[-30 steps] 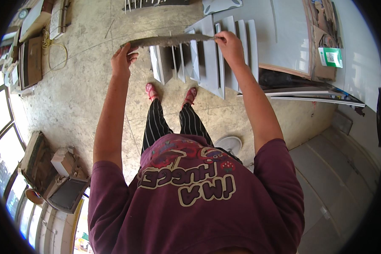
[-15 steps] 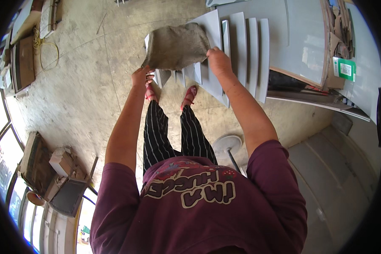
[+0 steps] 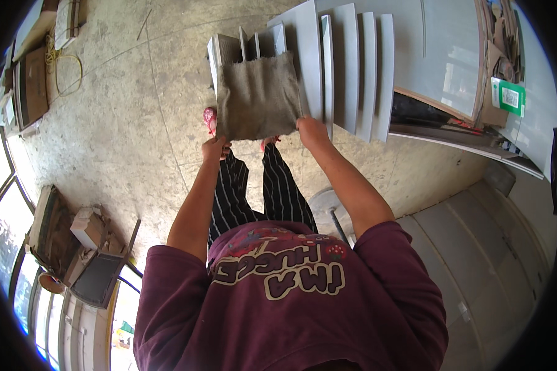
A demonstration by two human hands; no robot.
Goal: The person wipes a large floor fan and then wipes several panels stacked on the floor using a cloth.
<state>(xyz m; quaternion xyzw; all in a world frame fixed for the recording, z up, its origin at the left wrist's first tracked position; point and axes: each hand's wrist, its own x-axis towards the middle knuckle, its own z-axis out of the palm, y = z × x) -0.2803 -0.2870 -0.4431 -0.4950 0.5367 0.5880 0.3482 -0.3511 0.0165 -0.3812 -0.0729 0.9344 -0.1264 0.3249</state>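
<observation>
A grey-brown cloth (image 3: 260,99) hangs stretched between my two hands, in front of my legs. My left hand (image 3: 215,149) pinches its near left corner, and my right hand (image 3: 312,132) grips its near right corner. Beyond the cloth's far edge stand several upright pale panels (image 3: 228,49), partly covered by it. To the right, larger light-grey panels (image 3: 346,68) stand on edge in a spaced row, close to my right hand. I cannot tell whether the cloth touches the panels under it.
Large flat grey sheets (image 3: 439,62) are at the right, with a green-and-white card (image 3: 509,98) on them. Behind my legs is a round stool-like base (image 3: 329,207). A dark chair (image 3: 98,279) and boxes (image 3: 88,227) stand at lower left; a yellow cord (image 3: 80,74) lies on the concrete floor.
Both hands have drawn the cloth down and nearer to my body. The tops of the upright panels beyond it have come into sight, and my shoes are now mostly covered.
</observation>
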